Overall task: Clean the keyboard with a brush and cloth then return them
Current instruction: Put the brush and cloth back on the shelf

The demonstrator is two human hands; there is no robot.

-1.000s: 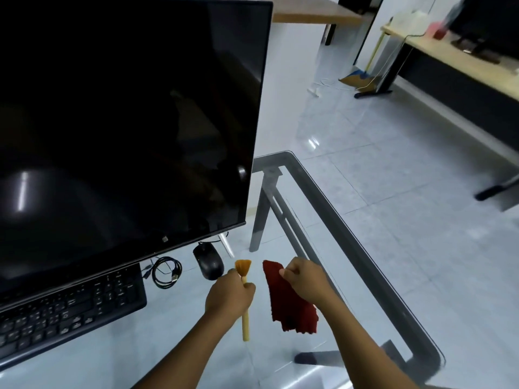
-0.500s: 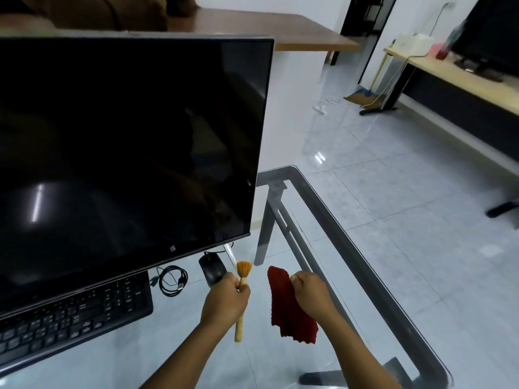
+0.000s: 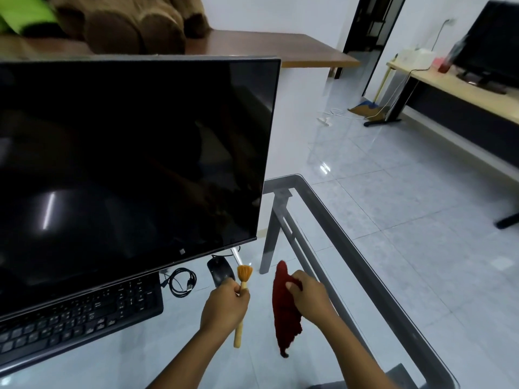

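brush: held upright over the glass desk, long axis near vertical in view, orange bristle head up and pointing away from the person, pale wooden handle end down toward the person, slight tilt.
brush position: just right of the mouse, well right of the keyboard, between the two hands.
left hand: fist wrapped round the brush handle at the upper part, just under the bristles; thumb and fingers curled tight, lower handle sticks out below the fist.
cloth: dark red, hangs limp, long axis vertical, top peak above the fingers, ragged bottom corner pointing down; off the desk surface as far as can be seen.
right hand: pinches the cloth near its upper part, fingers curled in on the fabric, back of hand toward camera.
keyboard: black, lying flat at lower left under the monitor edge, long axis running left-right, slightly slanted; neither hand touches it.
monitor: large, screen dark, fills the left half.
mouse: black, behind the left hand, partly hidden by it.
cable: black coil between keyboard and mouse.
glass desk: clear top, grey metal frame, tiled floor seen through it.
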